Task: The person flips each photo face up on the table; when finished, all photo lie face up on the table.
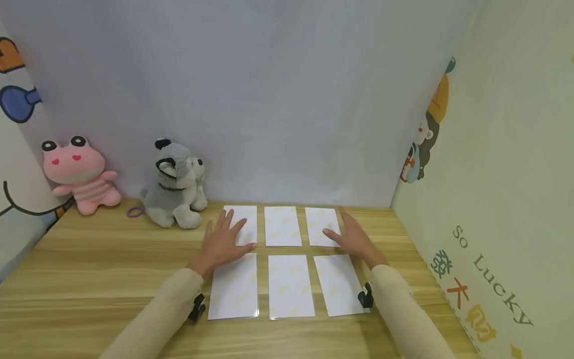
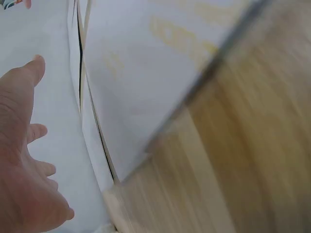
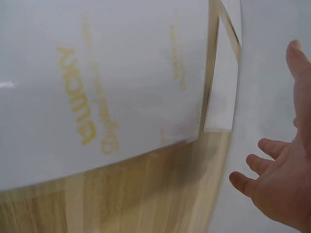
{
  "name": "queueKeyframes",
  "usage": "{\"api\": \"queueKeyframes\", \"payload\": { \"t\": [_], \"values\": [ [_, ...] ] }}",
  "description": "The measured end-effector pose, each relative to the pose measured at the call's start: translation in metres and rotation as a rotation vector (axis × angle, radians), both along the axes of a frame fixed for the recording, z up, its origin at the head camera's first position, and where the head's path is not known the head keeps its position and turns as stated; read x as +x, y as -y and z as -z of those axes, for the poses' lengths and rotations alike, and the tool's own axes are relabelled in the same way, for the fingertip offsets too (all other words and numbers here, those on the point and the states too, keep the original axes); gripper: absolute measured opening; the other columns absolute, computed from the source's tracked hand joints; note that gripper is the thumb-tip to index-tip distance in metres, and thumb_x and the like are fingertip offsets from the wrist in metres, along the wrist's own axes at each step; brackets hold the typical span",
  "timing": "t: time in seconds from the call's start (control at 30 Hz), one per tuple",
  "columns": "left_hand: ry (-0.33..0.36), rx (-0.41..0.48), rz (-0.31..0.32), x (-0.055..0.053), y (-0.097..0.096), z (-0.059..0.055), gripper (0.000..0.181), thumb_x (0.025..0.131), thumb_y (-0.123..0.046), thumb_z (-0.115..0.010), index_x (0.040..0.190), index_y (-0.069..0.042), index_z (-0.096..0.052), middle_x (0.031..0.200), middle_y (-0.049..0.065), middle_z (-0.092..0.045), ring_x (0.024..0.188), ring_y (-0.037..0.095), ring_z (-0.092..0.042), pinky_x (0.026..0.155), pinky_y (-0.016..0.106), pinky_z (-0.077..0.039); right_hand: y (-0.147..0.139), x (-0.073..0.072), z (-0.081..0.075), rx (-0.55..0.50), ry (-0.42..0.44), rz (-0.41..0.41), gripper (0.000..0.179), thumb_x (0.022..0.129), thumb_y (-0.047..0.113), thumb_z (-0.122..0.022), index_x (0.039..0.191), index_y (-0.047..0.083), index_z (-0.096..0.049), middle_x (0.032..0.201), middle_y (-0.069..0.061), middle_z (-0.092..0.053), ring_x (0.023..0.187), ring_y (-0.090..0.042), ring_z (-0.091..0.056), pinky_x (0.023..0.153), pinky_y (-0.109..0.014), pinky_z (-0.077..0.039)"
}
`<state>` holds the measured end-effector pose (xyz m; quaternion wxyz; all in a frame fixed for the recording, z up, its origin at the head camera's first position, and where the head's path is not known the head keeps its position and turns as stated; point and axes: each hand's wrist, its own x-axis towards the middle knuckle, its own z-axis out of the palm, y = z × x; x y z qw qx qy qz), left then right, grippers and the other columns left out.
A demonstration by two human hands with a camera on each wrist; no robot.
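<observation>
White paper-like cards with faint yellow print lie in two rows of three. My left hand (image 1: 220, 244), fingers spread, hovers over the back left card (image 1: 249, 227) and overlaps the far edge of the front left card (image 1: 233, 294). At the right side of the back right card (image 1: 320, 222) is my right hand (image 1: 356, 238), its thumb stretched across that card in the head view. Neither hand holds anything. The back middle card (image 1: 283, 227), front middle card (image 1: 291, 286) and slightly turned front right card (image 1: 342, 286) lie flat. Yellow lettering shows on a card (image 3: 136, 73) in the right wrist view.
A grey and white plush dog (image 1: 177, 187) sits left of the cards on the wooden table (image 1: 112, 269), with a purple ring (image 1: 135, 212) beside it. Farther left leans a pink plush toy (image 1: 80, 174). A pale curtain (image 1: 291, 99) hangs behind; a printed wall (image 1: 502, 199) stands right.
</observation>
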<state>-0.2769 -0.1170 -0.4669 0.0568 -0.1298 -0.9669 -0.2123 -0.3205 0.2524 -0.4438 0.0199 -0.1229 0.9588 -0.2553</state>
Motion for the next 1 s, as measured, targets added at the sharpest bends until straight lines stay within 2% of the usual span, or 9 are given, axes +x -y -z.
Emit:
{"api": "queueKeyframes", "payload": {
  "t": [0.13,0.33,0.53,0.63,0.8,1.0],
  "values": [
    [0.053,0.033,0.053,-0.007,-0.013,0.000,0.077,0.090,-0.054,-0.063,0.150,-0.009,-0.045,0.162,0.028,-0.023,0.153,0.046,-0.011,0.116,0.073,-0.010,-0.007,-0.007,-0.001,-0.006,0.047,0.011,0.100,0.094,0.053,-0.063,0.160,0.004,-0.005,0.163,-0.028,-0.017,0.148,-0.050,-0.022,0.119,-0.061,-0.022],
    [0.070,0.056,0.105,-0.018,-0.036,0.002,0.075,0.089,-0.053,-0.065,0.147,-0.009,-0.048,0.159,0.026,-0.030,0.152,0.045,-0.017,0.115,0.072,-0.015,-0.017,-0.015,0.005,-0.058,0.111,0.031,0.106,0.089,0.049,-0.071,0.161,0.007,-0.005,0.161,-0.030,-0.022,0.143,-0.052,-0.032,0.114,-0.064,-0.031],
    [0.052,0.018,0.194,-0.034,-0.066,0.005,0.073,0.088,-0.054,-0.068,0.145,-0.013,-0.051,0.157,0.022,-0.037,0.150,0.042,-0.024,0.116,0.068,-0.020,-0.027,-0.021,0.009,-0.070,0.136,0.032,0.104,0.089,0.043,-0.074,0.161,0.010,-0.006,0.159,-0.030,-0.027,0.143,-0.053,-0.031,0.113,-0.066,-0.030],
    [0.033,-0.005,0.235,-0.039,-0.081,0.003,0.071,0.087,-0.053,-0.069,0.144,-0.014,-0.053,0.156,0.021,-0.039,0.150,0.041,-0.025,0.116,0.066,-0.021,-0.029,-0.024,0.011,-0.072,0.141,0.027,0.105,0.089,0.042,-0.074,0.161,0.011,-0.006,0.159,-0.030,-0.028,0.144,-0.052,-0.030,0.114,-0.066,-0.029],
    [0.044,-0.033,0.254,-0.045,-0.104,-0.005,0.066,0.089,-0.049,-0.069,0.143,-0.014,-0.053,0.155,0.020,-0.040,0.150,0.039,-0.027,0.117,0.065,-0.022,-0.031,-0.031,0.012,-0.056,0.127,0.019,0.105,0.088,0.039,-0.076,0.161,0.009,-0.006,0.157,-0.031,-0.031,0.144,-0.051,-0.030,0.115,-0.065,-0.028],
    [0.045,-0.036,0.264,-0.056,-0.126,0.005,0.060,0.092,-0.044,-0.066,0.142,-0.014,-0.055,0.153,0.017,-0.044,0.148,0.037,-0.032,0.116,0.061,-0.026,-0.028,-0.036,0.017,-0.069,0.116,0.055,0.103,0.087,0.040,-0.077,0.161,0.010,-0.011,0.155,-0.031,-0.035,0.143,-0.050,-0.034,0.115,-0.063,-0.029]
  ]
}}
